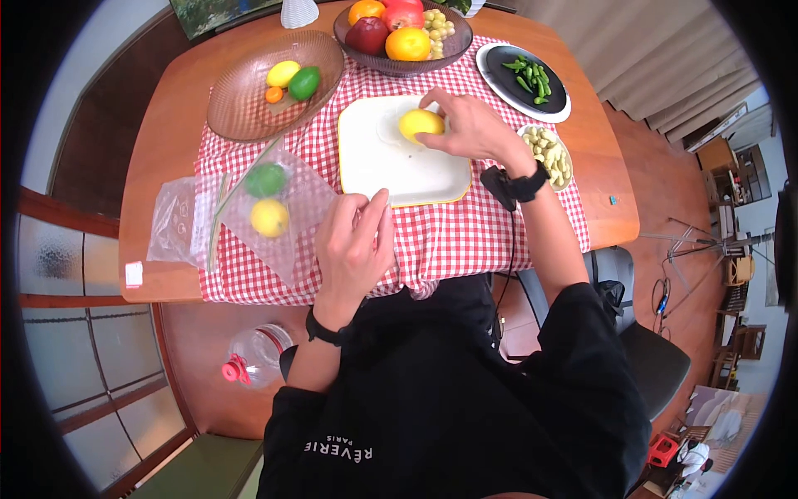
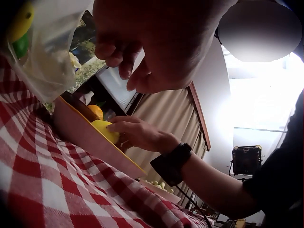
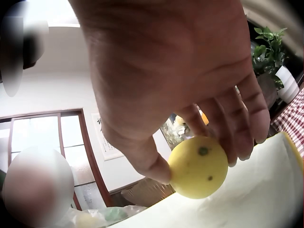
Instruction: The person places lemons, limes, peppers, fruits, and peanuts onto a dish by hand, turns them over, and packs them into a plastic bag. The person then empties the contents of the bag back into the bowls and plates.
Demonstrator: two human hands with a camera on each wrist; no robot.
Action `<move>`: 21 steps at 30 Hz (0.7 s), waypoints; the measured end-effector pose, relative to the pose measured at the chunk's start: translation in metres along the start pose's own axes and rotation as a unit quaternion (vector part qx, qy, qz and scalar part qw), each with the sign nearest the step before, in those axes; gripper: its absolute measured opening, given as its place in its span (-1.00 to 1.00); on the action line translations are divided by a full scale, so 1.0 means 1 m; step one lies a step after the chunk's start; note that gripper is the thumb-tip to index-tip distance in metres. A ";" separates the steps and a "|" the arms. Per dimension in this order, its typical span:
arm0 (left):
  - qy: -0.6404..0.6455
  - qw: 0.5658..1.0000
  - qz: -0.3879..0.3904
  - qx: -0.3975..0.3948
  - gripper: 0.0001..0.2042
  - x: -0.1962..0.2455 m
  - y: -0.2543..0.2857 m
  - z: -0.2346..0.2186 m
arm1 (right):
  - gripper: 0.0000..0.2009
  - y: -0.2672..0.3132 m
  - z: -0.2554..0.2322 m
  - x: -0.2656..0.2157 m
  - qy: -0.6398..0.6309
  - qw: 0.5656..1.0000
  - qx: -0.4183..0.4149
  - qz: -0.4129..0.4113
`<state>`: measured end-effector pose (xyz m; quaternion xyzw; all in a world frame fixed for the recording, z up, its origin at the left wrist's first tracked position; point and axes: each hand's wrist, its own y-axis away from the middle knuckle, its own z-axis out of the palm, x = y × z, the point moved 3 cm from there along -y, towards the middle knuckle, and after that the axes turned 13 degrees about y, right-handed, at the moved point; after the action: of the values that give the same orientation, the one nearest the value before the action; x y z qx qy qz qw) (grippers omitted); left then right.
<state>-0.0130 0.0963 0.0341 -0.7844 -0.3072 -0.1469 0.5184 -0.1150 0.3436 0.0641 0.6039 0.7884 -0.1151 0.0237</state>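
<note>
A yellow lemon (image 1: 420,125) is pinched between the thumb and fingers of my right hand (image 1: 475,125), over the far part of a white rectangular tray (image 1: 407,179) with a yellow rim. Dark spots mark the skin of the lemon (image 3: 198,167) in the right wrist view. My left hand (image 1: 356,249) hovers by the tray's near left corner, its fingers loosely bent and nothing in them. To its left lies a clear zip bag (image 1: 291,187) with a green fruit (image 1: 265,180) and a yellow fruit (image 1: 269,218) inside.
A brown oval bowl (image 1: 233,100) with a few fruits stands at the far left, a fuller fruit bowl (image 1: 366,60) at the back. Green peppers (image 1: 532,79) lie on a black plate at the right, above a bowl of pale pods (image 1: 550,158). A checked cloth (image 1: 449,241) covers the table.
</note>
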 end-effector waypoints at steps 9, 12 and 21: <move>0.011 1.000 -0.001 -0.006 -0.75 -0.008 0.004 0.017 | -0.46 0.009 0.020 0.012 0.064 0.997 0.047 -0.018; 0.012 1.000 -0.008 -0.010 -0.76 -0.009 0.008 0.017 | -0.35 0.002 0.027 0.018 0.066 0.997 0.038 -0.004; 0.028 0.999 0.016 -0.007 -0.71 -0.001 0.021 0.013 | -0.32 0.002 0.022 0.018 0.076 0.997 -0.010 -0.002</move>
<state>-0.0010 0.1019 0.0129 -0.7883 -0.2794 -0.1626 0.5235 -0.1203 0.3566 0.0397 0.6094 0.7899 -0.0610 -0.0307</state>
